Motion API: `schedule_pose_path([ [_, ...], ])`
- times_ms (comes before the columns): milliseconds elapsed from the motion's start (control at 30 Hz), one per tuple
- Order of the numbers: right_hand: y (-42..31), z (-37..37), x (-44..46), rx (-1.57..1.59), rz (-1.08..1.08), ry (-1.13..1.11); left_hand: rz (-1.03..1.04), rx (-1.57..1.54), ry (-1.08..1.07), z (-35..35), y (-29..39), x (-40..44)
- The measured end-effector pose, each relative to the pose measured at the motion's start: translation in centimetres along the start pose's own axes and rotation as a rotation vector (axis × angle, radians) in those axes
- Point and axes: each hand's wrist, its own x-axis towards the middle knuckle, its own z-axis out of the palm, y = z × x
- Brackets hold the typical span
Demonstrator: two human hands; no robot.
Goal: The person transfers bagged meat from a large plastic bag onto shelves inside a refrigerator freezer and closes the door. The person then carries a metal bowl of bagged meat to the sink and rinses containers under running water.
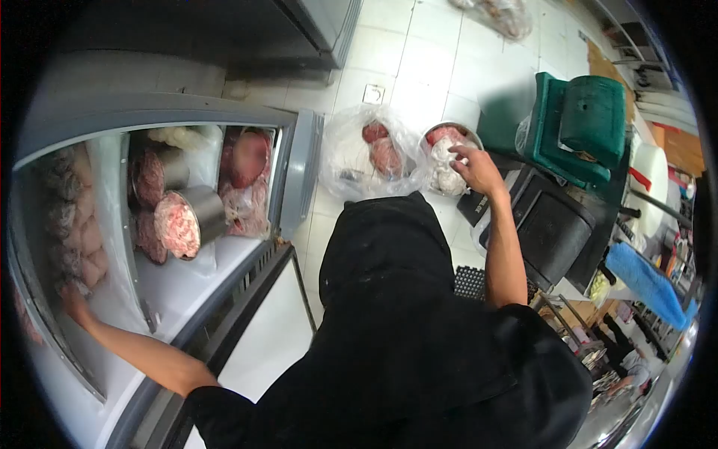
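My left hand [75, 299] reaches into the open refrigerator, at the near end of a row of pale wrapped meat packages [88, 247]. Its fingers are hard to make out against the packages. On the right, my right hand [479, 169] is over a round metal pot [479, 138] on the floor, its fingers apart and close to a whitish plastic-wrapped lump [449, 179]. Red meat [443, 136] shows in the pot beside that lump. Whether the fingertips touch the lump, I cannot tell. Left of the pot, a clear plastic bag [340, 150] contains reddish meat pieces [385, 156].
Metal containers of ground meat [177, 224] and bagged red meat [247, 161] sit on the refrigerator shelves. To the right stand a black bin [550, 224] and a green plastic container [591, 123]. Another bag [508, 16] lies on the white tiles. A person [636, 367] is at far right.
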Motion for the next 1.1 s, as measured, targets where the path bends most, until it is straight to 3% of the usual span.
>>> schedule_pose_path([
  [67, 1.8, 2.7, 2.2, 0.103, -0.023, -0.028, 0.153, -0.045, 0.177, -1.1, 2.8, -5.6],
  [100, 3.0, 4.4, 3.7, 0.207, 0.013, -0.063, 0.044, -0.008, 0.246, -0.3, 12.6, -13.7],
  [133, 5.3, 6.9, 5.3, 0.248, 0.015, -0.062, -0.045, -0.064, 0.217, 1.5, 17.2, -19.0],
  [200, 10.1, 12.2, 9.9, 0.279, 0.028, -0.063, 0.013, -0.297, -0.012, 8.4, 22.6, -28.2],
  [267, 14.9, 18.9, 14.2, 0.275, 0.125, -0.024, -0.054, -0.477, -0.591, 17.2, 27.8, -36.7],
  [333, 20.5, 26.4, 20.0, 0.276, 0.165, -0.069, -0.084, -0.527, -0.996, 27.7, 31.4, -43.7],
  [400, 24.4, 32.9, 25.8, 0.213, 0.168, -0.175, 0.054, -0.489, -1.361, 38.6, 33.5, -47.8],
  [433, 25.4, 35.3, 28.2, 0.157, 0.156, -0.279, 0.201, -0.515, -1.402, 44.5, 32.9, -50.4],
  [500, 31.4, 42.9, 34.8, -0.208, -0.214, -0.459, 0.379, -0.556, -1.423, 54.7, 32.0, -53.9],
  [567, 39.6, 49.7, 43.5, -0.452, -0.154, -0.608, 0.367, -0.521, -1.416, 61.8, 32.0, -55.9],
  [600, 36.5, 46.6, 44.0, -0.426, -0.212, -0.498, 0.339, -0.480, -1.429, 64.5, 32.1, -56.5],
  [633, 32.9, 43.2, 44.4, -0.403, -0.270, -0.388, 0.311, -0.436, -1.454, 65.7, 31.7, -57.1],
  [667, 32.5, 42.5, 45.2, -0.301, -0.198, -0.210, 0.293, -0.425, -1.478, 66.1, 31.5, -57.5],
  [733, 31.6, 41.6, 47.4, -0.109, -0.072, 0.173, 0.027, -0.552, -1.509, 66.2, 31.6, -57.1],
  [767, 31.1, 41.6, 47.7, -0.012, -0.009, 0.365, 0.017, -0.548, -1.509, 65.8, 30.9, -57.3],
  [800, 30.3, 41.8, 48.1, -0.234, -0.116, 0.020, 0.011, -0.534, -1.519, 65.6, 29.9, -57.7],
  [833, 31.0, 43.5, 48.4, -0.383, -0.362, 0.006, 0.014, -0.523, -1.521, 65.4, 29.3, -57.8],
  [933, 29.1, 46.5, 47.7, -0.582, 0.054, -0.188, -0.008, -0.505, -1.534, 64.6, 27.9, -57.9],
  [967, 28.9, 47.5, 47.8, -0.564, 0.034, -0.177, 0.009, -0.484, -1.524, 64.5, 27.6, -57.8],
  [1033, 29.5, 48.9, 46.2, -0.683, -0.082, 0.081, -0.029, -0.446, -1.551, 64.5, 27.4, -57.4],
  [1100, 30.1, 49.0, 43.8, -0.701, -0.126, -0.176, -0.020, -0.505, -1.471, 64.6, 27.0, -58.3],
])
